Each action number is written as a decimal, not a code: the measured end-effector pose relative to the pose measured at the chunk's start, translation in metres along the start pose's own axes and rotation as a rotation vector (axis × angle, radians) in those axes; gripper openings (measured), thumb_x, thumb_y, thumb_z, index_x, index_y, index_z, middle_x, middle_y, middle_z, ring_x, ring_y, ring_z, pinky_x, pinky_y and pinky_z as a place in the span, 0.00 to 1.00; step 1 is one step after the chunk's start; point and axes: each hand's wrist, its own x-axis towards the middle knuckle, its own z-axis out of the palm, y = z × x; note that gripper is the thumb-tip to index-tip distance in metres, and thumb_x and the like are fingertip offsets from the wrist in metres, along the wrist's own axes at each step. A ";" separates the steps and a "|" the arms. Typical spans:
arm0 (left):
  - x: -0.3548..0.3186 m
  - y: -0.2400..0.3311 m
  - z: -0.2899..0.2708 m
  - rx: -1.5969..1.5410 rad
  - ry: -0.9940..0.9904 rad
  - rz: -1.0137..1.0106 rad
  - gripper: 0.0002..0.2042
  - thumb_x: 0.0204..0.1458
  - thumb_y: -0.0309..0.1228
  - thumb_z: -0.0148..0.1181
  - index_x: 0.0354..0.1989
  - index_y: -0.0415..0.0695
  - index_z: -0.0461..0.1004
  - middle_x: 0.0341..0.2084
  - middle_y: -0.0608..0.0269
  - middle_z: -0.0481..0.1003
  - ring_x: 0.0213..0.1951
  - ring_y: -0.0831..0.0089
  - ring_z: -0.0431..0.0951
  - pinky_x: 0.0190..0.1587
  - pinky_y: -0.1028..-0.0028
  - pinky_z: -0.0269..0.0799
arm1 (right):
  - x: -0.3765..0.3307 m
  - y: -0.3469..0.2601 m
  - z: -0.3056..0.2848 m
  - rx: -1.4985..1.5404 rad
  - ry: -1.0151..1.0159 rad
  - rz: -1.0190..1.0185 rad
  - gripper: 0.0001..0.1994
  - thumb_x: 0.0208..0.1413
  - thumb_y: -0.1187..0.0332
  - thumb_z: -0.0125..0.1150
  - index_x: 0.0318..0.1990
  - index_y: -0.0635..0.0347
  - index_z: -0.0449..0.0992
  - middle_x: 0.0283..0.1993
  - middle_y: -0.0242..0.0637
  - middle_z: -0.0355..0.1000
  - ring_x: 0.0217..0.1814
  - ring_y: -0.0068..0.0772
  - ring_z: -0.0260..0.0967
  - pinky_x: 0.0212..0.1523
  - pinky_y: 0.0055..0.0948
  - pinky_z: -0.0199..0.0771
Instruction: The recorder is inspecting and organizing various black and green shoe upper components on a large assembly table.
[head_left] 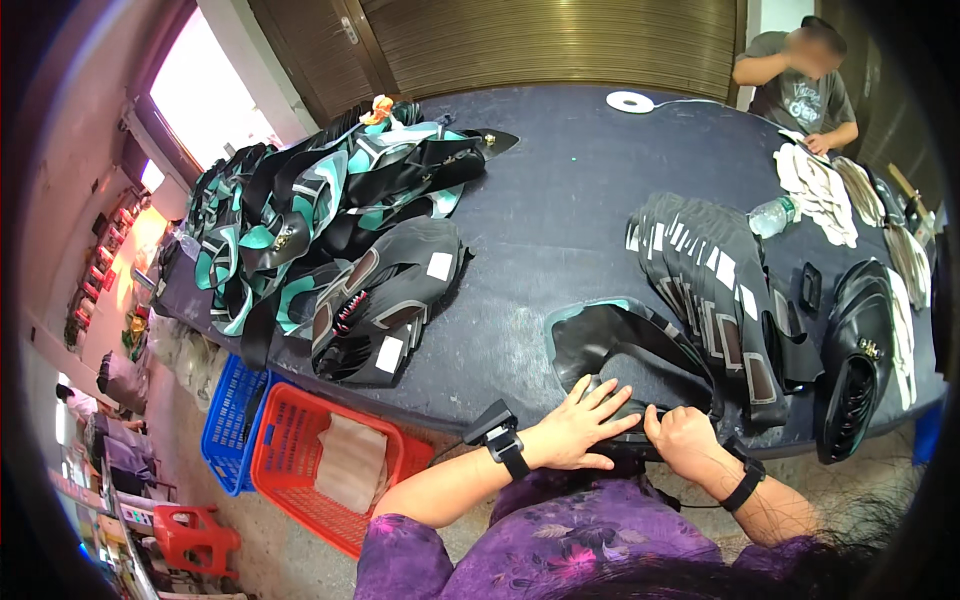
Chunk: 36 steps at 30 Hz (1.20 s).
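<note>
A flat, curved black shoe upper (625,335) with a teal edge lies at the near edge of the table in front of me. My left hand (580,425) rests on its near end, palm down and fingers spread. Just to the right, my right hand (685,440) is closed, its thumb and fingers pinched at the near edge of the same upper. Whatever lies under my fingers there is hidden. Beside it on the right, a fanned stack of black uppers (700,290) with white labels reaches away from me.
A large heap of black and teal uppers (300,220) covers the table's left side, beside another black stack (390,290). Far right are a plastic bottle (772,216), white gloves (815,190) and a person (800,90). Red (285,465) and blue baskets (228,420) stand below the left edge.
</note>
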 end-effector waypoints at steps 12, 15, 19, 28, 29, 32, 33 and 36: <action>0.010 0.018 -0.042 -0.011 0.359 0.093 0.12 0.41 0.24 0.49 0.37 0.40 0.69 0.33 0.58 0.72 0.35 0.65 0.74 0.35 0.72 0.71 | 0.006 0.011 -0.044 0.501 0.213 0.064 0.09 0.36 0.68 0.60 0.27 0.56 0.68 0.17 0.33 0.64 0.20 0.35 0.66 0.21 0.31 0.66; 0.013 0.033 -0.076 0.104 0.317 0.117 0.09 0.41 0.28 0.53 0.33 0.42 0.69 0.26 0.61 0.73 0.27 0.68 0.75 0.26 0.75 0.71 | 0.013 0.012 -0.063 0.660 0.235 0.103 0.09 0.38 0.66 0.61 0.27 0.56 0.68 0.17 0.34 0.64 0.21 0.36 0.67 0.22 0.32 0.66; 0.000 0.009 -0.135 -0.092 0.291 -0.082 0.12 0.39 0.30 0.62 0.33 0.40 0.72 0.20 0.60 0.73 0.25 0.69 0.75 0.27 0.76 0.70 | 0.009 0.026 -0.085 1.279 0.320 0.383 0.11 0.43 0.72 0.60 0.36 0.62 0.72 0.26 0.36 0.72 0.26 0.22 0.69 0.27 0.21 0.67; -0.006 -0.043 -0.125 -1.735 0.316 -0.011 0.29 0.42 0.39 0.61 0.50 0.37 0.61 0.45 0.58 0.67 0.47 0.70 0.67 0.51 0.72 0.61 | 0.003 0.031 -0.056 2.460 0.515 0.624 0.17 0.51 0.71 0.54 0.48 0.65 0.64 0.38 0.36 0.70 0.39 0.25 0.69 0.42 0.24 0.70; -0.004 -0.042 -0.116 -1.922 0.353 0.113 0.31 0.43 0.41 0.59 0.53 0.36 0.57 0.48 0.55 0.65 0.50 0.67 0.66 0.53 0.69 0.59 | 0.003 0.029 -0.049 2.470 0.586 0.606 0.16 0.52 0.67 0.53 0.46 0.62 0.64 0.32 0.34 0.70 0.31 0.25 0.69 0.33 0.23 0.72; 0.008 -0.035 -0.102 -1.926 0.236 0.228 0.30 0.49 0.42 0.53 0.55 0.36 0.53 0.50 0.46 0.62 0.52 0.58 0.64 0.54 0.60 0.59 | -0.003 0.030 -0.033 2.532 0.568 0.546 0.12 0.54 0.58 0.49 0.40 0.52 0.63 0.18 0.29 0.63 0.15 0.24 0.62 0.13 0.20 0.61; 0.011 -0.032 -0.100 -1.842 0.142 0.138 0.29 0.49 0.43 0.52 0.55 0.36 0.54 0.50 0.42 0.62 0.51 0.55 0.65 0.53 0.57 0.59 | -0.004 0.028 -0.030 2.525 0.575 0.539 0.12 0.54 0.58 0.49 0.40 0.52 0.63 0.18 0.29 0.63 0.15 0.24 0.62 0.13 0.20 0.61; 0.014 -0.019 -0.100 -1.928 0.163 -0.101 0.26 0.52 0.39 0.49 0.54 0.36 0.53 0.45 0.43 0.66 0.44 0.57 0.71 0.47 0.61 0.67 | -0.006 0.021 -0.026 2.514 0.508 0.697 0.13 0.51 0.64 0.55 0.43 0.53 0.63 0.24 0.29 0.66 0.21 0.27 0.66 0.23 0.23 0.68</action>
